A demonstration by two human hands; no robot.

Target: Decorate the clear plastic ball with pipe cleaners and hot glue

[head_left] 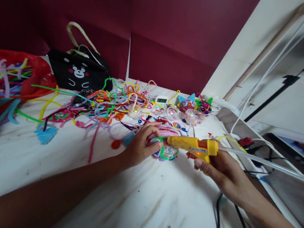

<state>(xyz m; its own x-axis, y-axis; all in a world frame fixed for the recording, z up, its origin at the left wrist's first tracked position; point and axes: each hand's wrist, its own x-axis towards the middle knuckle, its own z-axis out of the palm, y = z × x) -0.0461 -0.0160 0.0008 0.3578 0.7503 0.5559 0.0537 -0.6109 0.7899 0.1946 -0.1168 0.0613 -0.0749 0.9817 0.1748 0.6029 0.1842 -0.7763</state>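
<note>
My right hand is wrapped round the handle of a yellow hot glue gun, with a long clear glue stick sticking out of its back. The gun's nozzle points left, at a round colourful pipe-cleaner craft piece with a green rim and a pale, glittery middle. My left hand pinches the left side of this piece between thumb and fingers. Whether the nozzle touches the piece I cannot tell. A small orange light shows on the gun's side.
A tangle of pipe cleaners covers the back of the table, beside a black bag and a red plastic bag. Clear cups, a small digital clock and two finished-looking animal faces stand behind. Black cables hang at right.
</note>
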